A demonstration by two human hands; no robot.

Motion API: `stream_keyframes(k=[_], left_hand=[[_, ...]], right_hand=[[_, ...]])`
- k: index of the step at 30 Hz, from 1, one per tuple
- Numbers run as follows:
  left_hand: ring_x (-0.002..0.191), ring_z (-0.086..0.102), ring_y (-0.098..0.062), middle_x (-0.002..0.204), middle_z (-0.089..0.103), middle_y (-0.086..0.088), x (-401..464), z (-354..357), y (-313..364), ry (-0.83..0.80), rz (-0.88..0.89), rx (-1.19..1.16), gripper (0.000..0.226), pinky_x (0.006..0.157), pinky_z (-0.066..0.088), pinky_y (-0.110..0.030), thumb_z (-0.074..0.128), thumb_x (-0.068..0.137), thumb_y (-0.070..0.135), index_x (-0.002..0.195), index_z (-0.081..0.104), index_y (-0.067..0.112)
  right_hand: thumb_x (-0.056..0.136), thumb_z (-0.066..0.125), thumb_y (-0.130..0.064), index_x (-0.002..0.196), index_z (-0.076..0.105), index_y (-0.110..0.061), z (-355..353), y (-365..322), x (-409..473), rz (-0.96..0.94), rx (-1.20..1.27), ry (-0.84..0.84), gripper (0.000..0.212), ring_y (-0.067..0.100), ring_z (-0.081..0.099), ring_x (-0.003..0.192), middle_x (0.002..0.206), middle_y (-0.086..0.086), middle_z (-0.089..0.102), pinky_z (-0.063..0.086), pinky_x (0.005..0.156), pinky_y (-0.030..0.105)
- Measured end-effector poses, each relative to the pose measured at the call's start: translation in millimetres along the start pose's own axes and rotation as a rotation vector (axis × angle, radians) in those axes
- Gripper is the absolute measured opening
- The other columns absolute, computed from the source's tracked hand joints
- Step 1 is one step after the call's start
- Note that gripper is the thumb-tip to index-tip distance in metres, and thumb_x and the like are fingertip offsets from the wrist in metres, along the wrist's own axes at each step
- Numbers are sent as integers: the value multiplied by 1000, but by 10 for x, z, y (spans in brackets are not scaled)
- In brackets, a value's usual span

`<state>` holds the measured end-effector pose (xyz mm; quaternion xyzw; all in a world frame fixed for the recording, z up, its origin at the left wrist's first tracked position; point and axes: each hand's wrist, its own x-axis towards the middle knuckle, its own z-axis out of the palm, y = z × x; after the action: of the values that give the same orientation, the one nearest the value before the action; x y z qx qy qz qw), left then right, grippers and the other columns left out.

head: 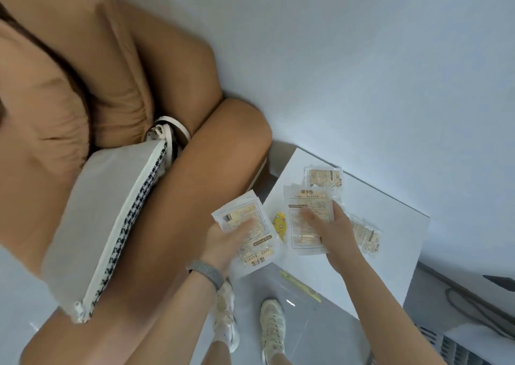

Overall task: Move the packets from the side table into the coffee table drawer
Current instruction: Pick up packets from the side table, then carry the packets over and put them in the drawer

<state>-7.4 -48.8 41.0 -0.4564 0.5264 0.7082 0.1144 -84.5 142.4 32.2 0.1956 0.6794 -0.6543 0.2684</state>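
My left hand (pixel 227 240) holds a white hand-warmer packet (pixel 250 232) lifted beside the left edge of the white side table (pixel 395 239). My right hand (pixel 333 232) grips a second white hand-warmer packet (pixel 305 220) just over the tabletop. Two smaller clear packets lie flat on the table: one at the far side (pixel 324 177) and one at the right (pixel 366 236), partly behind my right wrist. A small yellow starred packet (pixel 279 224) lies between the two held ones. The coffee table drawer is out of view.
A tan sofa (pixel 167 183) stands left of the side table, with a grey-and-houndstooth bag (pixel 111 211) on its seat. My feet in pale sneakers (pixel 271 325) stand on the grey floor. Cables and a vent (pixel 459 339) lie at lower right. White wall behind.
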Motion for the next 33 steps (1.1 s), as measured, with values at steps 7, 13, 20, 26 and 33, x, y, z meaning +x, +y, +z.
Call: stream_keyframes(k=[7,13,20,26,33], left_hand=[[88,74,-21,96,77,-4,-1009,-695,541,48,138,-132,18,80,59,-43,76,79,18,96,71,16],[85,74,-20,97,76,-6,-1914,-1841,649,221,252,-287,22,76,60,-39,77,77,21,97,71,14],[83,74,-19,95,76,-5,-3188,-3805,385,476,394,-444,21,69,60,-33,75,80,18,100,70,13],[83,73,-16,93,76,-2,-4201,-5395,-257,666,454,-531,15,69,59,-30,74,81,17,96,70,15],[87,74,-17,94,77,-1,-4630,-6694,-944,831,457,-666,19,78,59,-37,76,79,21,97,72,18]], right_hand=[[91,65,-28,109,61,-25,767,-939,-838,-172,-166,-285,18,15,73,89,101,-4,74,59,78,37],[84,74,-23,103,62,-27,1909,-1169,-1771,-330,-391,-515,23,15,71,93,105,-2,73,59,83,39],[80,78,-25,109,63,-23,3681,-832,-3338,-375,-412,-795,33,16,71,95,103,-3,74,58,85,42],[81,77,-14,113,63,-13,4975,-64,-4750,-336,-406,-995,35,21,72,91,104,4,74,60,63,27],[78,79,-13,109,64,-12,6179,625,-5634,-313,-538,-1151,34,20,73,87,98,3,75,61,74,38]])
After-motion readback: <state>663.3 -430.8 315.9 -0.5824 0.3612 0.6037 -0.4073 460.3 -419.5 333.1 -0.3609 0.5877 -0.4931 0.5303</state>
